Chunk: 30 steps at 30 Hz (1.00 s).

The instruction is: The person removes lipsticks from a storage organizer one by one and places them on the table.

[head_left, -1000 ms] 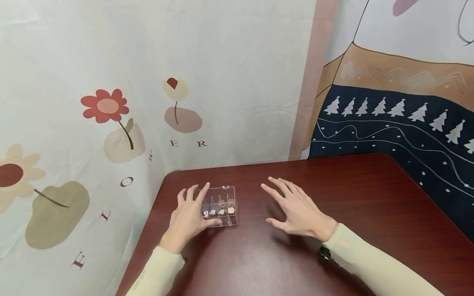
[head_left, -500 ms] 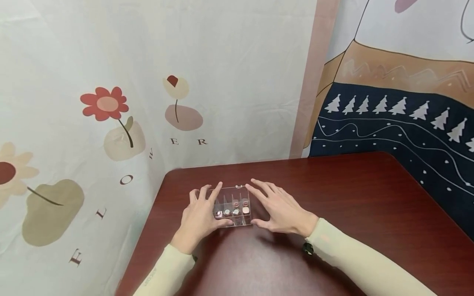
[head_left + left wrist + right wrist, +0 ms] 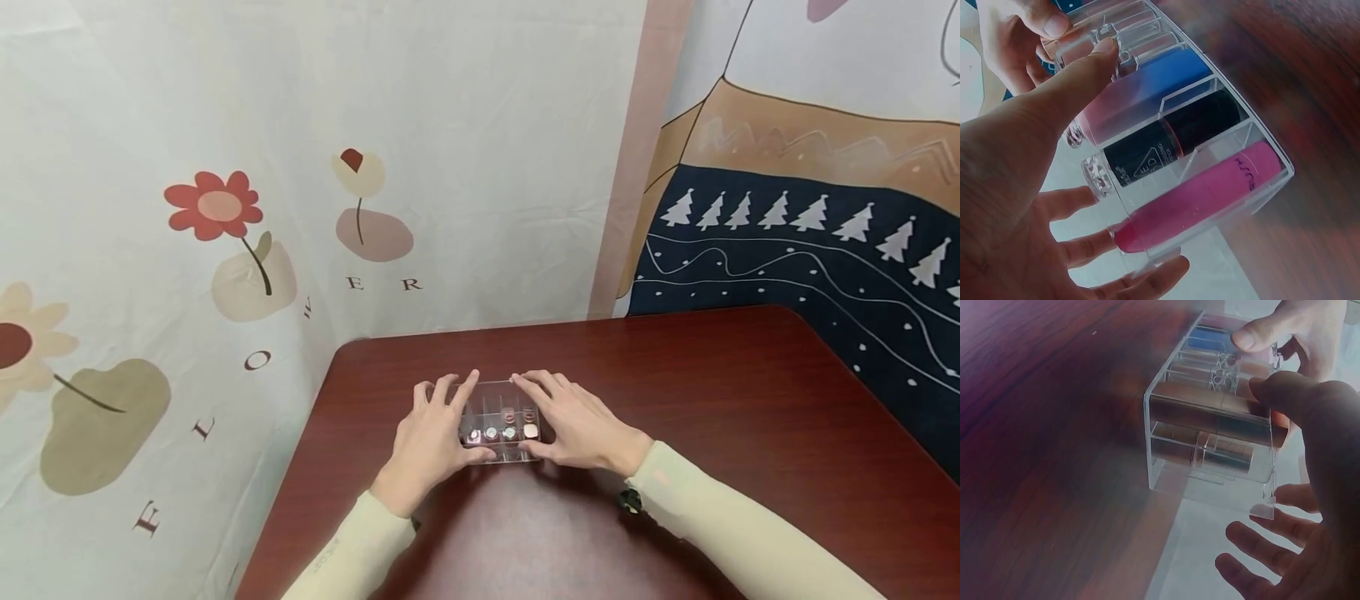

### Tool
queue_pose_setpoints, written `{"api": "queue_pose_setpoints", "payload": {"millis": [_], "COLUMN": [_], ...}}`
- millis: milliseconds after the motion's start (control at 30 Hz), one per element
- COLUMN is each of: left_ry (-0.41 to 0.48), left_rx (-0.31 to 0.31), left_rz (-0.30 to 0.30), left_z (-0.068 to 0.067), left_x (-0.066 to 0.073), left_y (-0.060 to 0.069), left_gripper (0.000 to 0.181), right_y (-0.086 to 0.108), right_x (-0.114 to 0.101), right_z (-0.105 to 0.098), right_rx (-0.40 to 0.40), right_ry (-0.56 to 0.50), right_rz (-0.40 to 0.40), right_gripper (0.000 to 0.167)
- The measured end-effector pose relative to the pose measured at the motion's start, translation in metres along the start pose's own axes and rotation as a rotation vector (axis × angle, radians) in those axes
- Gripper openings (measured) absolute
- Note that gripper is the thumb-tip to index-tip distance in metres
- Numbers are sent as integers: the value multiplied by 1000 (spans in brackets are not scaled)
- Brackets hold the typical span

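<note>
A clear plastic lipstick organizer [image 3: 487,400] stands on the table between both hands. My left hand [image 3: 427,446] grips its left part, thumb on the near side and fingers at the far side. My right hand [image 3: 588,429] holds the right end, with the thumb at the near side and the index finger at the far corner. In the left wrist view, a pink tube [image 3: 1210,190], a black tube [image 3: 1200,122] and a blue-and-pink tube [image 3: 1154,84] sit in separate slots. A brown tube [image 3: 1204,415] shows in the right wrist view. Some slots are hidden by the hands.
The dark red wooden table [image 3: 697,392] extends to the right and toward me. Behind it hangs a pale cloth [image 3: 487,208] with flower prints. A dark cloth [image 3: 795,267] with white trees hangs at the right.
My left hand has moved the organizer to the right along the table. My right hand has come in from the right and taken hold of its right end.
</note>
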<state>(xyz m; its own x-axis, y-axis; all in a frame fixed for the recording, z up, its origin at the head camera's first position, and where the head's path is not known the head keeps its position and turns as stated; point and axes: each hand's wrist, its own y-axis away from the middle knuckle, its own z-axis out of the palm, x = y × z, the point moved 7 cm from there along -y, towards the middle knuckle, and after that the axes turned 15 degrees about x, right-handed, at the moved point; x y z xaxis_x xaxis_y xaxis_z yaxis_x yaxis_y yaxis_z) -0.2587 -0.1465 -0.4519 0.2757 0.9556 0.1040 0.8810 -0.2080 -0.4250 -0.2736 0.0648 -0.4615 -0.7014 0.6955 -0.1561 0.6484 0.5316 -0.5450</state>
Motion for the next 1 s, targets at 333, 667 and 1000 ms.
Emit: {"api": "queue_pose_setpoints", "payload": {"millis": [333,667,1000], "left_ry": [114,208,182], "left_rx": [13,21,19], "left_rz": [47,90,124], "left_z": [3,5,10], "left_x": [12,21,40], "left_y": [0,1,-3], "left_gripper": [126,121,119], "right_y": [15,26,34], "right_x": [18,34,49], "right_z": [-16,-29,-39], "right_rx": [17,-1,-30], "right_ry": [-24,-45,-64], "right_rz": [23,44,78], "right_gripper": [104,103,103]}}
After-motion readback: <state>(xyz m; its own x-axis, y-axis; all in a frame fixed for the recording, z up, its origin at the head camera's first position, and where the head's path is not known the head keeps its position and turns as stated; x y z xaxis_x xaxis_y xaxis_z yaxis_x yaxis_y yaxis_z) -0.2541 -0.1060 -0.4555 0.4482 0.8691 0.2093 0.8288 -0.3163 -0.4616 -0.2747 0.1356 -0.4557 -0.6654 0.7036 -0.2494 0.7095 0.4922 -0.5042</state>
